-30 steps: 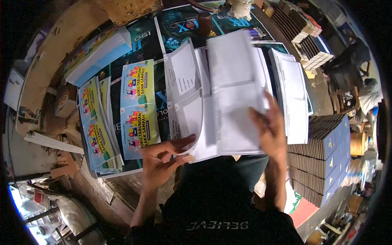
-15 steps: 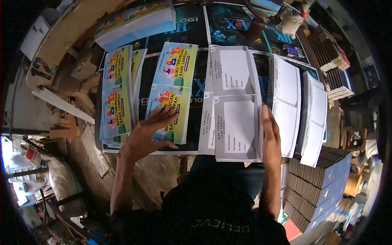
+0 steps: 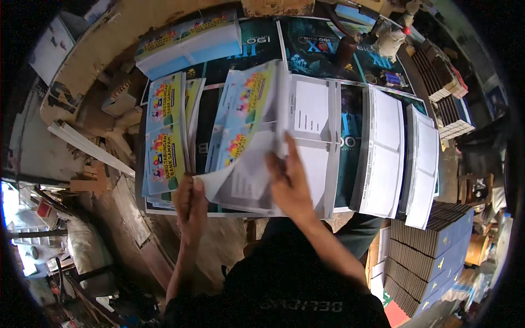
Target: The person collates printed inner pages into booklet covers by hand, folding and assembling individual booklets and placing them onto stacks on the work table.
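Note:
At the lower left corner of a bent sheet, my left hand (image 3: 190, 206) is closed, its thumb on the pale turned-up corner. My right hand (image 3: 291, 186), slightly blurred, has its thumb and fingers at the right edge of a grey-and-white printed sheet (image 3: 249, 183). That sheet curves up over a colourful blue-and-yellow cover sheet (image 3: 238, 117). Under and right of my right hand lie more grey-and-white form sheets (image 3: 314, 109). Left of my left hand is a fanned pile of colourful covers (image 3: 164, 136).
Two stacks of white printed pages (image 3: 385, 156) (image 3: 422, 164) lie at the right. A thick cover stack (image 3: 188, 46) sits at the back left. Dark printed sheets (image 3: 257, 60) line the table. Bound blue books (image 3: 432, 262) are piled by the right front; a brown bottle (image 3: 345, 50) stands behind.
My right hand has moved left from the grey stack's right edge, and a grey sheet now covers part of the middle colourful pile. My left hand has closed on the lower left corner.

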